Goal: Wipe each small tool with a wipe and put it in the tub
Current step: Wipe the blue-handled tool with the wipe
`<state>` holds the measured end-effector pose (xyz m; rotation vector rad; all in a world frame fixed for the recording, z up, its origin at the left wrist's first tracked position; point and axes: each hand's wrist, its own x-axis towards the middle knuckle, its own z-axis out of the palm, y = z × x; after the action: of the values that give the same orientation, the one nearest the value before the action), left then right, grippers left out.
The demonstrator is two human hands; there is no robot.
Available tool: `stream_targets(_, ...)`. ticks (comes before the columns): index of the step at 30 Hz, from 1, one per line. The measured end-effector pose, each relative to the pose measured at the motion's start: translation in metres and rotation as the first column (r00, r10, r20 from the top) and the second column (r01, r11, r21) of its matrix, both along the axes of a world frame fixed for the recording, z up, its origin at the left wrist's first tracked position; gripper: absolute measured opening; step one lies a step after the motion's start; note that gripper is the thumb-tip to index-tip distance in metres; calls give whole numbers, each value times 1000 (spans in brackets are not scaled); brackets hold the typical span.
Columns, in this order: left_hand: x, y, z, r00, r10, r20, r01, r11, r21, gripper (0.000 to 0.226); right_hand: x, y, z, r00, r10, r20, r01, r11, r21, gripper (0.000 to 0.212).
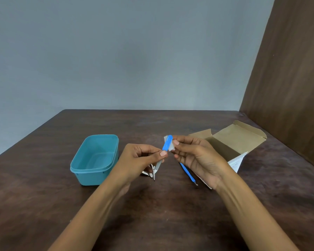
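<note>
Dark wooden worktop [152, 205]: left hand [140, 160] pinches a blue-handled tool [166, 145] mid-wipe, right hand [194, 156] pressing the wipe [171, 147] against it (tub [91, 171] stands empty, left); next, probably dropping it in.

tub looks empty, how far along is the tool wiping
Nothing looks finished: the teal tub holds no tools. In hand: the left hand pinches a blue-handled tool while the right hand presses a white wipe against its handle. Left: that tool, the blue stick tool and the metal tools on the table.
</note>
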<state>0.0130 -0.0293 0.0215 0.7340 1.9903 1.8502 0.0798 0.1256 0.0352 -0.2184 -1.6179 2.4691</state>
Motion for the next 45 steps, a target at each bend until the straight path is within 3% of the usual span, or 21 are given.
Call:
stream_targets(5, 1, 1, -2, 1000, -3, 3, 3, 1000, -1, 14, 0, 1, 0, 1000, 3, 1, -3, 1000, -2, 11)
stream_targets(8, 0, 0, -2, 1000, 2, 7, -2, 1000, 7, 17, 0, -2, -3, 998, 46, 37, -47, 998, 30, 10)
stream_targets(13, 1, 1, -1, 1000, -12, 5, 12, 1000, -10, 23, 0, 1, 0, 1000, -23, -20, 22, 1000, -22, 13)
stream_targets(18, 0, 0, -2, 1000, -12, 7, 12, 1000, -8, 15, 1, -2, -3, 997, 43, 57, -45, 998, 43, 8)
stream_targets(24, -1, 1, -2, 1000, -20, 12, 20, 1000, -4, 20, 1, 3, 2, 1000, -2, -27, 1, 1000, -29, 18)
stream_targets(27, -1, 1, -2, 1000, -18, 5, 18, 1000, 2, 26, 3, 2, 4, 998, -15, -60, 15, 1000, 2, 28)
stream_targets(29, -1, 0, -3, 1000, -11, 1, 11, 1000, 5, 25, 3, 2, 3, 993, -52, -103, 53, 999, 12, 24)
stream_targets(31, -2, 1, -5, 1000, 10, 0, -10, 1000, 5, 17, 2, 2, 1, 974, -134, -184, 158, 980, 119, 17)
stream_targets(33, -2, 2, -6, 999, 36, -13, -36, 999, 3, 13, -1, 2, -3, 920, -240, -308, 355, 845, 401, 17)
stream_targets(35, -2, 3, -7, 998, 49, -40, -49, 999, -1, 11, -5, 1, -10, 825, -255, -503, 561, 475, 679, 19)
stream_targets(36, -1, 3, -7, 997, 56, -54, -57, 998, -4, 10, -8, 0, -15, 786, -193, -588, 618, 279, 735, 19)
stream_targets(37, -1, 3, -7, 996, 64, -63, -64, 998, -5, 9, -10, 0, -19, 763, -129, -634, 647, 142, 750, 18)
stream_targets(38, -2, 3, -8, 995, 73, -69, -74, 997, -3, 8, -12, -1, -22, 761, -93, -642, 648, 69, 759, 18)
stream_targets(41, -1, 4, -8, 992, 101, -74, -101, 995, 1, 7, -13, -3, -26, 758, -77, -647, 648, -17, 761, 19)
stream_targets(45, -1, 3, -8, 990, 125, -69, -123, 992, 25, 7, -11, -13, -29, 779, -36, -626, 627, 30, 778, 27)
